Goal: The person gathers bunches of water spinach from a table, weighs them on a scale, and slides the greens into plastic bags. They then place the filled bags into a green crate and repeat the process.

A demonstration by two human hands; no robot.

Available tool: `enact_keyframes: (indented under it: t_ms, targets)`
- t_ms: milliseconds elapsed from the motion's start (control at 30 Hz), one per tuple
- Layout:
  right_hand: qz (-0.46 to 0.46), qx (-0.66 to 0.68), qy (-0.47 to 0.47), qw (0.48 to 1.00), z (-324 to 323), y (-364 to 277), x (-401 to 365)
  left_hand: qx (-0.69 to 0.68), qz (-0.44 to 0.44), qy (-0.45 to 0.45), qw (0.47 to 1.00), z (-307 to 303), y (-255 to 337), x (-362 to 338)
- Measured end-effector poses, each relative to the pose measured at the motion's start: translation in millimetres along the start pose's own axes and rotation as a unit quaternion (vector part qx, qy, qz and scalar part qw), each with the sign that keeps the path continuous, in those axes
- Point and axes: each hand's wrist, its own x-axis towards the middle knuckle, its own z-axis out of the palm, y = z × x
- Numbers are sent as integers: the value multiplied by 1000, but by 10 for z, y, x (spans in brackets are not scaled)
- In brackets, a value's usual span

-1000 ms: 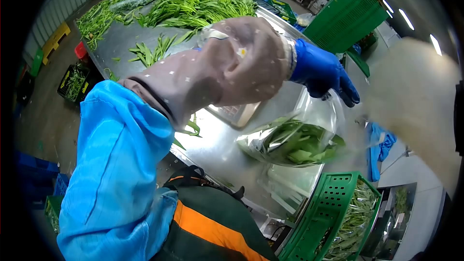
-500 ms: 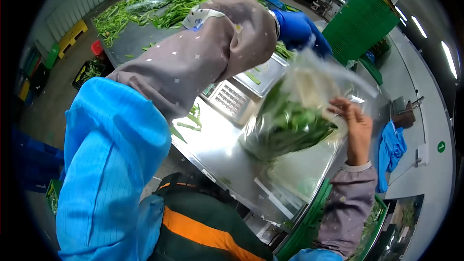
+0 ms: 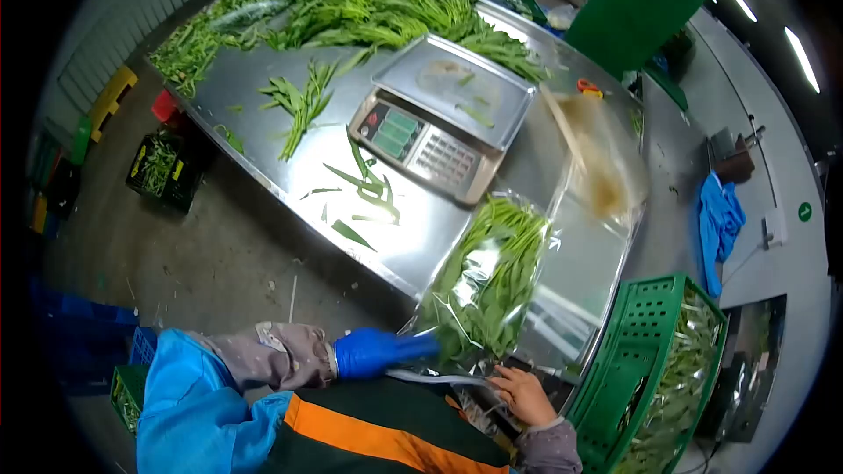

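A clear plastic bag of leafy greens [image 3: 492, 276] lies on the metal table's near edge, its end toward my body. My right hand [image 3: 525, 393], bare, has its fingers closed on the bag's near edge. From there a pale strip [image 3: 439, 377] runs left, close under my left hand [image 3: 378, 354]. That hand wears a blue glove, and its fingers point right toward the bag's end, smeared by motion. Just beyond the bag stands a weighing scale [image 3: 430, 145] with a few leaf scraps on its metal pan [image 3: 457, 92].
Heaped greens [image 3: 378, 9] cover the table's far side; a loose bunch [image 3: 300, 105] and cut stems [image 3: 369, 189] lie left of the scale. Empty-looking plastic bags [image 3: 601, 167] and orange scissors [image 3: 588, 86] are at right. A green crate [image 3: 615, 360] with bagged greens stands beside the table.
The filled bag has come down from the air onto the table's near edge. My left arm has drawn back from across the scale, and both hands are now close to my body.
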Motion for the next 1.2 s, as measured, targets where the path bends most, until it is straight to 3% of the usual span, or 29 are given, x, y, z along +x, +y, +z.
enact_keyframes:
  t_ms: [33, 67, 133, 167, 233, 267, 367, 433, 467, 567, 633, 700, 733, 867, 967, 1000, 1100, 1133, 1200]
  targets:
    - [35, -66, -63, 995, -8, -56, -45, -84, -92, 56, 991, 135, 17, -82]
    - [14, 3, -28, 999, -89, 1, 6, -165, -185, 111, 962, 235, 39, -161]
    - [2, -50, 149, 988, -445, -284, 289, -365, -316, 119, 867, 607, -141, -222]
    - [-4, -100, 210, 972, -691, -537, 498, -484, -309, 90, 814, 704, -185, -206]
    - [-27, -89, 340, 936, -914, -741, 998, -529, -367, 0, 765, 594, -87, -233]
    - [-44, -90, 402, 910, -943, -756, 1242, -478, -368, 8, 798, 554, -39, -244]
    - [19, -197, 415, 888, -614, -460, 1924, -332, -348, 60, 875, 529, 83, -367]
    - [56, -238, 291, 925, 24, 172, 2082, -244, -282, 125, 919, 550, 81, -432]
    - [53, -200, 322, 924, 36, 130, 2053, -216, -242, 132, 936, 597, 15, -463]
    - [15, -164, 262, 951, 117, -191, 1802, -313, -307, 137, 888, 877, -104, -571]
    - [-51, -168, 225, 959, 507, -491, 1459, -318, -302, 156, 885, 917, -109, -616]
    - [-7, -136, 205, 969, 763, -977, 1089, -329, -305, 156, 880, 943, -119, -655]
    - [-45, -54, 198, 978, 938, -1024, 965, -324, -338, 139, 873, 1018, -160, -659]
    - [-152, 156, 229, 949, 1216, -1206, 631, -299, -285, 201, 888, 1187, -282, -752]
    - [-24, 324, 125, 938, 1227, -1342, 435, -285, -294, 191, 892, 1232, -308, -764]
    - [-70, 299, 166, 937, 1277, -1325, 467, -310, -299, 193, 882, 1241, -305, -776]
    - [10, 373, 158, 914, 1291, -1392, 436, -228, -278, 157, 920, 1172, -387, -845]
    - [27, 405, 156, 901, 1394, -1324, 394, -189, -214, 242, 927, 1148, -432, -899]
    - [188, 602, 105, 769, 1522, -1197, 322, -55, -144, 313, 937, 602, -185, -792]
